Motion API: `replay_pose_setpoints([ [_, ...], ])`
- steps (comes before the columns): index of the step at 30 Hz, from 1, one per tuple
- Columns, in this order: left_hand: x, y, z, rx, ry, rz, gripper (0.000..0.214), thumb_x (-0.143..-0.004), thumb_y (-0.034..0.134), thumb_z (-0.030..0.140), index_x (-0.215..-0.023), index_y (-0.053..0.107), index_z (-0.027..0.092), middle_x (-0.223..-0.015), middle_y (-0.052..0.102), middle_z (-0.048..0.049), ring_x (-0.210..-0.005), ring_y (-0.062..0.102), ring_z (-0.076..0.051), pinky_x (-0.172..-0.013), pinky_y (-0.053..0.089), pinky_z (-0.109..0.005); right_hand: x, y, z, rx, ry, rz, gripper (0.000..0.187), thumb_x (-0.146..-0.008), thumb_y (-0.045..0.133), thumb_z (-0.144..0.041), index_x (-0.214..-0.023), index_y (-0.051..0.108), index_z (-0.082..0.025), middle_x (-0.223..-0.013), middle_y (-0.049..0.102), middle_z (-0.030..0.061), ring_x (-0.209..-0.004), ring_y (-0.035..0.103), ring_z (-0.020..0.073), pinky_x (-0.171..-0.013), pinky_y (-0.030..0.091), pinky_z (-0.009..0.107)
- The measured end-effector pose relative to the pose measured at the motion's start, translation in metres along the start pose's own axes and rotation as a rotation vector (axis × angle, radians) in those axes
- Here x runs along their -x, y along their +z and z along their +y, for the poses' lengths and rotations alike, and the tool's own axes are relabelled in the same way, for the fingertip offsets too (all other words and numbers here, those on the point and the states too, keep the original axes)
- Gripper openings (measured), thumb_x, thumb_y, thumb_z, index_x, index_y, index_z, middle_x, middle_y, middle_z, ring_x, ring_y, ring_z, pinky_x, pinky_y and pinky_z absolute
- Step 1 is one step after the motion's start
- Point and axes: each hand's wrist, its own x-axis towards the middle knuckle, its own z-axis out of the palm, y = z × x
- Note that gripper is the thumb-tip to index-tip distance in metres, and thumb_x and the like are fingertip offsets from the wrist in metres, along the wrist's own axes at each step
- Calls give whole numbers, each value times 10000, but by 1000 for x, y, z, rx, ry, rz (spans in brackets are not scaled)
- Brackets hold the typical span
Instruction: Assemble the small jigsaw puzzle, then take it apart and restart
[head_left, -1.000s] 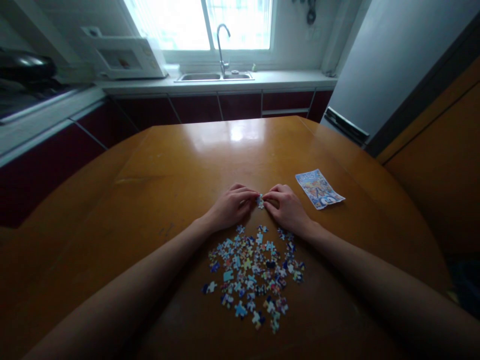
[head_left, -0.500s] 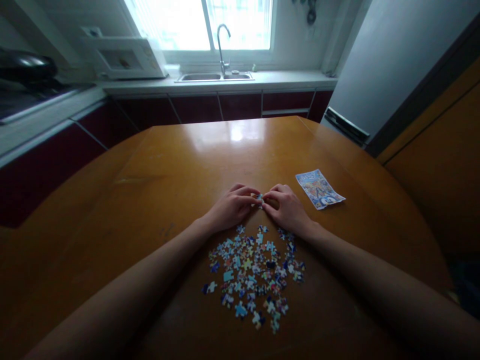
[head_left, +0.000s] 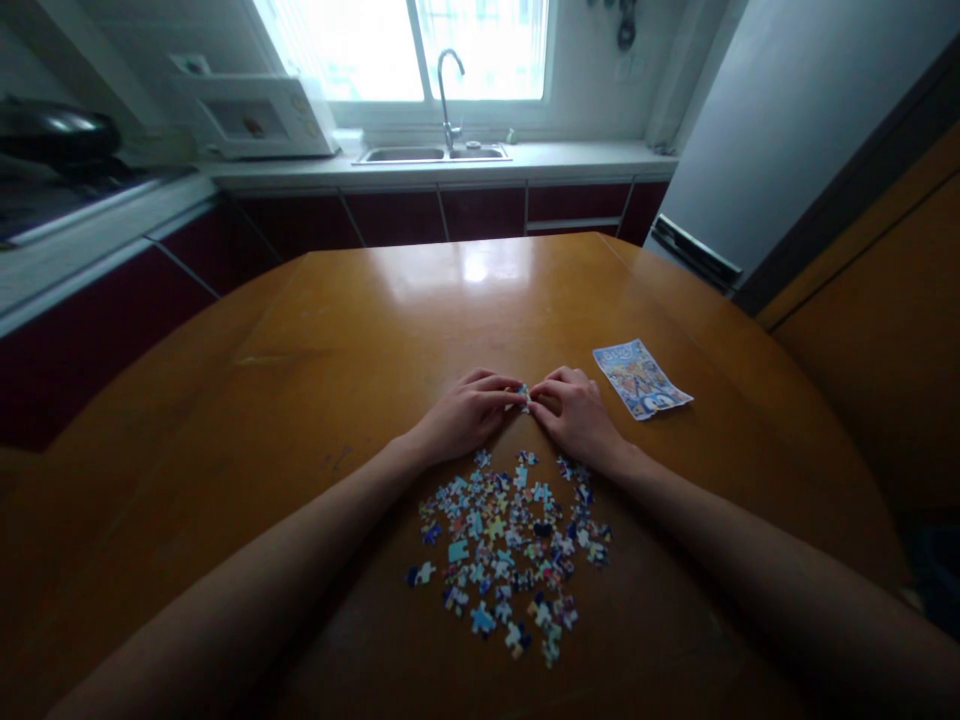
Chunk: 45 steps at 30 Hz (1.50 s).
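My left hand (head_left: 471, 412) and my right hand (head_left: 574, 412) meet fingertip to fingertip over the table, just beyond a loose pile of jigsaw puzzle pieces (head_left: 495, 528). Between them are a few small, light-coloured puzzle pieces (head_left: 524, 398), mostly covered by the fingers. Thumb and fingers of the left hand pinch these from the left side. From the right, the other hand's thumb and fingertips press on them. How many pieces are there I cannot make out. The pile, in blue, white, yellow and dark tones, lies between my forearms.
A printed picture sheet (head_left: 642, 380) lies right of my right hand. The wooden table (head_left: 360, 320) has a rounded outline. Beyond it run a counter with a sink (head_left: 405, 155), a faucet (head_left: 448, 95) and a white microwave (head_left: 259, 118). A fridge (head_left: 810, 130) stands at the right.
Both hands stay at the pieces; the fingertips have shifted very slightly and cover them a little more. The pile and the sheet lie as before.
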Motion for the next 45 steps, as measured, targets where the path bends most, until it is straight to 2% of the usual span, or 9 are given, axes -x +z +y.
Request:
replay_pose_setpoints([
  [9, 0, 1, 0, 40, -21, -5, 325, -979, 564, 188, -1274, 668, 278, -1277, 705, -21, -1126, 587, -222, -1012, 498, -444, -1, 0, 1, 17, 3, -17, 73, -895, 706, -284, -943, 746, -247, -995, 657, 66, -985, 567, 261, -866, 394, 410],
  [17, 1, -2, 1, 8, 1, -39, 301, -996, 553, 236, -1248, 702, 306, -1308, 691, -20, -1115, 570, -233, -1003, 483, -451, -1, -1, -1, 9, 4, -12, 82, -903, 708, -304, -937, 749, -242, -988, 654, 62, -988, 568, 256, -869, 395, 402],
  [33, 0, -3, 7, -62, -15, -31, 323, -999, 544, 234, -1283, 676, 313, -1328, 641, -60, -1183, 543, -252, -1037, 461, -463, -2, -2, 0, -4, 9, -18, 72, -905, 691, -298, -927, 736, -246, -990, 654, 69, -981, 566, 261, -852, 391, 410],
  [38, 1, -2, 6, -66, -20, -32, 312, -993, 550, 228, -1259, 688, 315, -1250, 662, -59, -1140, 554, -246, -1027, 468, -455, -1, -1, -1, -2, 14, -21, 72, -903, 693, -292, -930, 740, -243, -992, 654, 70, -981, 566, 261, -854, 392, 409],
  [45, 0, -5, 6, -5, -14, -39, 325, -983, 545, 188, -1251, 689, 303, -1245, 684, -49, -1117, 566, -236, -1010, 478, -446, -1, 1, 0, -3, 4, -10, 72, -904, 697, -302, -929, 744, -254, -983, 647, 64, -981, 562, 258, -860, 388, 409],
])
